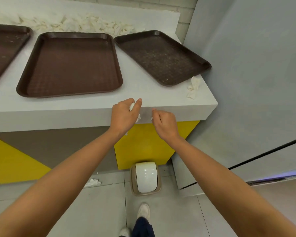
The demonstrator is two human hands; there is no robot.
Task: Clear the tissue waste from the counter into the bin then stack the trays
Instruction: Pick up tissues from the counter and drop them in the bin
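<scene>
Fingers (135,104) of the left hand (125,115) pinch tissue (132,106); the right hand (162,122) curls around a scrap. Both should release squarely above the bin (146,179) below them, avoiding spills.

Matt plastic trays (70,64); crumpled paper tissue (85,24).

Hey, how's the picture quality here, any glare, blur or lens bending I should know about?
Head view: wide-angle bending curves the counter edge and stretches both forearms; small glare spots sit on the bin lid; lighting is even with soft shadows only; the tissue pile at the back looks soft and washed out; the trays stay fairly sharp.
</scene>
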